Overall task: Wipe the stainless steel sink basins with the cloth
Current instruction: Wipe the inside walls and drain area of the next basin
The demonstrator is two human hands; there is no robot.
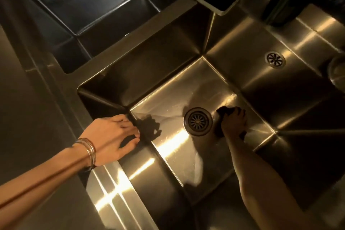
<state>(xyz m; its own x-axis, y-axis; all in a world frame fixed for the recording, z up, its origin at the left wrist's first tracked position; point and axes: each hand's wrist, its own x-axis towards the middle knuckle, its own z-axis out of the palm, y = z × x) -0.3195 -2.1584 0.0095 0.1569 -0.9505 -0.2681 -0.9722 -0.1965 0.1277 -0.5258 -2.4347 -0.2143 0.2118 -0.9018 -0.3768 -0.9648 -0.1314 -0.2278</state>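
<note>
Dark cloth (223,113) — silvery sink (168,101), amber-streaked (spoke-patterned drain (197,121)).

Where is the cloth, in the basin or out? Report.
In: the right hand holds the dark cloth on the basin floor beside the drain.

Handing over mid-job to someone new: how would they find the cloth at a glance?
Look in the nearer, brightly lit sink basin, at its floor beside the round drain. The cloth is the dark wad pressed there under the right hand; the left hand holds nothing and sits at the basin's rim.
</note>
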